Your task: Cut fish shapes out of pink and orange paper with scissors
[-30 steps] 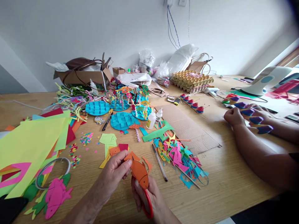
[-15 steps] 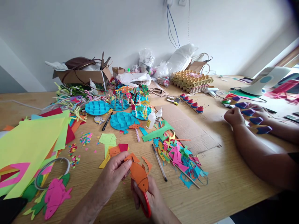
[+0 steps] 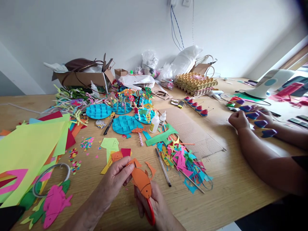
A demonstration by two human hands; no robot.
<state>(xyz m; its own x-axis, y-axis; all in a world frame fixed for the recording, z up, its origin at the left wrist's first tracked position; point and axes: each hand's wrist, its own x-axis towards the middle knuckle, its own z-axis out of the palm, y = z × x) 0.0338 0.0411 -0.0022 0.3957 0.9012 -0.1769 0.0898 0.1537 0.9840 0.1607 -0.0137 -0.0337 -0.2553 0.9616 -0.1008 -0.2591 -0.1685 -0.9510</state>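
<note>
An orange paper fish with a drawn eye and gill line is pinched at its tail end by my left hand. Below its head, my right hand grips red-handled scissors, whose blades are hidden behind the paper. A curved orange offcut shows just beyond the fish's back. Past my left hand lie orange and yellow paper pieces and a pale green fish outline. Pink and green cut-out fish are piled at the lower left.
Coloured scraps, a pen and glue bottles lie ahead, beside a cardboard sheet. Coloured paper sheets and a tape roll are left. At right, another person's hands hold a painted egg-carton strip.
The view has shifted slightly, moving the table things a little left. The fish and both hands keep nearly the same pose, with the fish turned very slightly.
</note>
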